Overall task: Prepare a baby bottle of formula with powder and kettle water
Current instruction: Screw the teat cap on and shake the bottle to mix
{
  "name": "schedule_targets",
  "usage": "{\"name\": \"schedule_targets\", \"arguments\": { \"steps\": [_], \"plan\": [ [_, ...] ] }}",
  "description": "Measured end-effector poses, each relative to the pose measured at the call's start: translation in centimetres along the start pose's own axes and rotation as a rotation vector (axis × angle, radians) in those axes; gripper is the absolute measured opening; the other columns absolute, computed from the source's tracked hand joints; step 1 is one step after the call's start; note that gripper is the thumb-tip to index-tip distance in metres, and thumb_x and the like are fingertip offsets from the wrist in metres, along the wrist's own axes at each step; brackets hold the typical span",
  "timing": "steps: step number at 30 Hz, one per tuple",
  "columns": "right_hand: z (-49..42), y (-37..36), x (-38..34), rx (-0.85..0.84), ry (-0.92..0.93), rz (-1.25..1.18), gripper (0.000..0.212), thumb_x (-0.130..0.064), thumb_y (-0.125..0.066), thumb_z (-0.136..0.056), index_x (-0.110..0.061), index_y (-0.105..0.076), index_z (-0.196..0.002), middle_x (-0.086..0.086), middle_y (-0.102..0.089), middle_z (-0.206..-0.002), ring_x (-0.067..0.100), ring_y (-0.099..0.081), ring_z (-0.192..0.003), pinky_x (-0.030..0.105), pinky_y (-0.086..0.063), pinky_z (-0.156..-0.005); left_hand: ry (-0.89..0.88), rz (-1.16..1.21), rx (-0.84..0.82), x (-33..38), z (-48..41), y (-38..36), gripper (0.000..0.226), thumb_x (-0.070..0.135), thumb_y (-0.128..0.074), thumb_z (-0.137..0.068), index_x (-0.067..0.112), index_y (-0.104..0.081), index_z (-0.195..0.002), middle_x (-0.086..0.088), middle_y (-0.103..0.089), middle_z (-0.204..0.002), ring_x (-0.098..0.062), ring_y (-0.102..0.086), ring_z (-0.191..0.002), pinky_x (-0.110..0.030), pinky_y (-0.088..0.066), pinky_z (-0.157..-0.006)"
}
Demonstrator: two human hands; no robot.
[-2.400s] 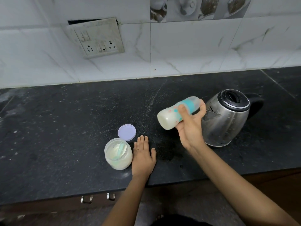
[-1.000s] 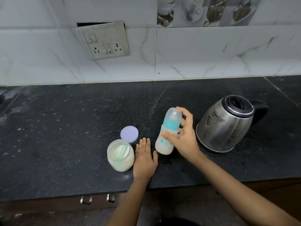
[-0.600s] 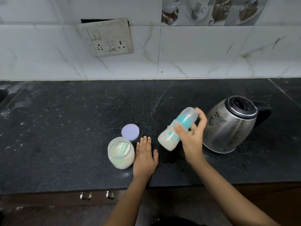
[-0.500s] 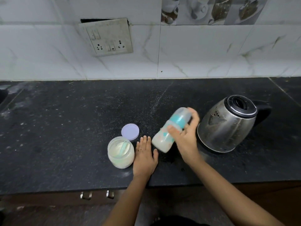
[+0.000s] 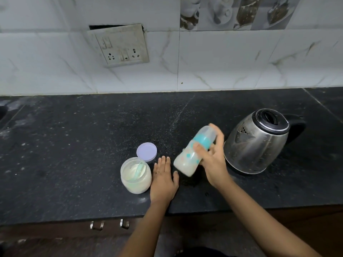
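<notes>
Baby bottle tilted from upright, right hand gripping, kettle just beside

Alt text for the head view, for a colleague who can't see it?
The right hand grips a capped baby bottle of milky liquid, tilted over the black counter beside a steel kettle. The left hand lies flat on the counter next to an open powder jar with a scoop inside, its lilac lid behind it.
</notes>
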State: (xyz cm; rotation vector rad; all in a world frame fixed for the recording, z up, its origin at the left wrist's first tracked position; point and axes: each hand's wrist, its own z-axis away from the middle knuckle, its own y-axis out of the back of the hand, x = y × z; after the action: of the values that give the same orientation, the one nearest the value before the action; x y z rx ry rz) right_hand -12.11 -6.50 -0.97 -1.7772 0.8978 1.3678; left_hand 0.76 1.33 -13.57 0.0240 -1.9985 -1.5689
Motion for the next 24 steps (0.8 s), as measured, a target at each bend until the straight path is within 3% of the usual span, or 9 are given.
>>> {"name": "schedule_targets", "arguments": {
  "steps": [2,6,8,10,12,15,19,21,24],
  "plan": [
    [0.0,-0.1,0.4,0.091,-0.032,-0.102,0.068,-0.022,-0.073,-0.077,-0.044,-0.036,-0.130,0.007,-0.056,-0.116,0.015,-0.065,-0.093,0.041,-0.057,-0.073,0.014,-0.006,0.001,0.1,-0.1,0.0,0.061,0.031,-0.039,-0.097,0.006,-0.021,-0.150,-0.012,-0.019,-0.158,-0.022,-0.011,-0.148,-0.032,0.003,-0.120],
    [0.3,0.4,0.3,-0.266,-0.007,0.111,0.078,-0.018,-0.080,-0.072,-0.039,-0.038,-0.134,0.002,-0.057,-0.119,0.020,-0.062,-0.100,0.045,-0.056,-0.084,-0.031,-0.153,-0.090,-0.7,-0.1,-0.3,0.066,0.036,-0.029,-0.098,0.008,-0.003,-0.152,-0.010,-0.004,-0.161,-0.021,0.003,-0.149,-0.036,0.006,-0.121],
    [-0.1,0.0,0.3,-0.054,-0.044,-0.041,0.074,-0.014,-0.076,-0.076,-0.038,-0.037,-0.134,0.005,-0.056,-0.119,0.024,-0.061,-0.102,0.052,-0.056,-0.084,0.000,-0.050,-0.037,-0.1,0.0,0.0,0.064,0.034,-0.034,-0.097,0.007,-0.013,-0.152,-0.010,-0.012,-0.160,-0.020,-0.004,-0.149,-0.033,0.005,-0.121],
    [-0.3,-0.2,0.6,0.116,-0.086,-0.219,0.068,-0.018,-0.072,-0.079,-0.040,-0.035,-0.132,0.003,-0.058,-0.113,0.018,-0.065,-0.097,0.046,-0.058,-0.076,0.018,0.007,-0.001,0.3,-0.1,0.2,0.060,0.032,-0.038,-0.098,0.008,-0.022,-0.150,-0.011,-0.019,-0.159,-0.020,-0.011,-0.148,-0.031,0.003,-0.120],
    [-0.7,0.6,0.9,-0.003,-0.097,-0.116,0.071,-0.019,-0.076,-0.076,-0.043,-0.036,-0.129,0.000,-0.058,-0.112,0.014,-0.065,-0.095,0.040,-0.057,-0.076,0.004,-0.011,-0.023,0.1,-0.1,0.4,0.062,0.032,-0.039,-0.097,0.008,-0.019,-0.151,-0.010,-0.016,-0.160,-0.020,-0.009,-0.149,-0.031,0.004,-0.120],
    [-0.8,1.5,0.2,-0.253,-0.067,0.059,0.077,-0.016,-0.080,-0.072,-0.042,-0.039,-0.132,-0.001,-0.057,-0.119,0.021,-0.062,-0.102,0.042,-0.056,-0.084,-0.005,-0.024,-0.043,-0.2,-0.1,0.3,0.064,0.033,-0.038,-0.097,0.009,-0.015,-0.152,-0.009,-0.012,-0.160,-0.019,-0.005,-0.149,-0.031,0.006,-0.120],
    [-1.6,1.2,-0.1,0.199,-0.158,-0.322,0.063,-0.010,-0.069,-0.086,-0.033,-0.032,-0.132,0.004,-0.056,-0.113,0.015,-0.064,-0.095,0.042,-0.058,-0.073,0.017,0.024,-0.005,0.3,-0.2,0.5,0.059,0.031,-0.039,-0.098,0.008,-0.023,-0.150,-0.010,-0.020,-0.159,-0.019,-0.012,-0.148,-0.030,0.003,-0.120],
    [-1.5,1.9,0.1,0.081,-0.190,-0.271,0.067,-0.008,-0.072,-0.083,-0.033,-0.032,-0.132,0.012,-0.054,-0.116,0.023,-0.064,-0.098,0.047,-0.058,-0.074,0.015,0.020,-0.009,0.3,-0.1,0.5,0.059,0.031,-0.039,-0.098,0.008,-0.023,-0.150,-0.010,-0.020,-0.159,-0.019,-0.012,-0.148,-0.030,0.003,-0.120],
    [-0.7,3.0,-0.3,-0.332,-0.183,-0.042,0.079,-0.006,-0.079,-0.074,-0.036,-0.038,-0.135,0.026,-0.050,-0.125,0.047,-0.057,-0.105,0.062,-0.050,-0.089,0.018,0.038,-0.017,0.1,-0.1,0.5,0.060,0.030,-0.040,-0.097,0.008,-0.023,-0.150,-0.010,-0.019,-0.159,-0.019,-0.011,-0.148,-0.030,0.004,-0.120]
  ]
}}
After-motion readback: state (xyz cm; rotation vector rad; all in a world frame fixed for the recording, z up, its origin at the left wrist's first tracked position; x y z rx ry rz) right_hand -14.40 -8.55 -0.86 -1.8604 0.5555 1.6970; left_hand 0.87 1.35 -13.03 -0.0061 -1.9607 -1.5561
